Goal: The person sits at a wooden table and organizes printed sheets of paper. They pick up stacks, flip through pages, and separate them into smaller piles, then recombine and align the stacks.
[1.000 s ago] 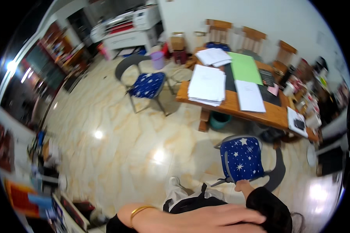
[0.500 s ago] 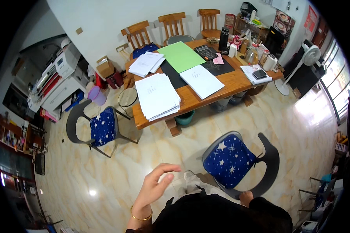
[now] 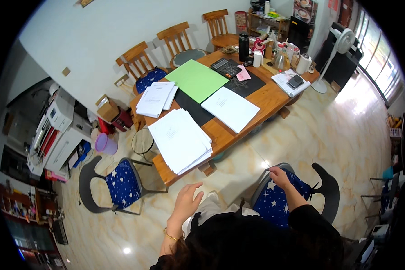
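Observation:
My left hand (image 3: 187, 200), a gold bangle at its wrist, is in the air just short of the table's near corner. It is open and empty, its thumb apart from the fingers. My right hand (image 3: 281, 178) is above the front of a grey chair's blue star-patterned cushion (image 3: 270, 202), open, holding nothing that I can see. Closest to my left hand is a thick, uneven stack of white printed sheets (image 3: 180, 141) at the table's near left. A smaller paper pile (image 3: 155, 100) lies behind it, and another stack (image 3: 231, 109) to its right.
The wooden table (image 3: 252, 119) also bears a green folder (image 3: 197, 80), a black calculator (image 3: 226, 67), a dark bottle (image 3: 243, 47) and a phone (image 3: 295, 81) on papers. Another grey chair (image 3: 92, 189) stands left, near a purple bin (image 3: 106, 144) and a printer (image 3: 60, 130).
I have come nearer the table. My right hand has left the chair's curved backrest and moved forward over its seat. My left hand stays raised and empty.

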`<state>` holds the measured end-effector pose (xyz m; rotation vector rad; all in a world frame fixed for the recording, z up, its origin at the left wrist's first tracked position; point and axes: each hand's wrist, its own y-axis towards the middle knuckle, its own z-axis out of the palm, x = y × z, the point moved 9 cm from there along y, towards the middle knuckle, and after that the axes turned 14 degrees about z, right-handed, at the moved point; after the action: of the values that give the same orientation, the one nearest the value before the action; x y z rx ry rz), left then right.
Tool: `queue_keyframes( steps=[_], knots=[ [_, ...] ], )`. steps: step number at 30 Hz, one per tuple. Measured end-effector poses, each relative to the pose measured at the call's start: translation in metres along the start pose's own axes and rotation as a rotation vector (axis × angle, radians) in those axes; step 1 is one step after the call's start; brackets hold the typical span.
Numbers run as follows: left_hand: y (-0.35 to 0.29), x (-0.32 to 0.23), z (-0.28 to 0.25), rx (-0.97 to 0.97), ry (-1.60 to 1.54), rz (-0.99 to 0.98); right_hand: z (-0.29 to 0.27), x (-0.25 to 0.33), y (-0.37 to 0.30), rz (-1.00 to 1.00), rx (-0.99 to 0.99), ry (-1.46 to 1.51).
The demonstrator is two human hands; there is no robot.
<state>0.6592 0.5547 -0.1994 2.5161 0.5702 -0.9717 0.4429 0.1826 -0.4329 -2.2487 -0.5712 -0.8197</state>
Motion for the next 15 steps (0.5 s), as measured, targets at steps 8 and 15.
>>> queue_keyframes(
  steps=[8,15],
  knots=[
    [0.100,0.058,0.025,0.235,-0.090,0.087,-0.026,-0.019,-0.005,0.314,0.001,-0.679],
    [0.238,0.118,0.090,0.279,-0.052,0.117,-0.161,-0.092,0.072,0.512,-0.455,-0.797]
  ],
)
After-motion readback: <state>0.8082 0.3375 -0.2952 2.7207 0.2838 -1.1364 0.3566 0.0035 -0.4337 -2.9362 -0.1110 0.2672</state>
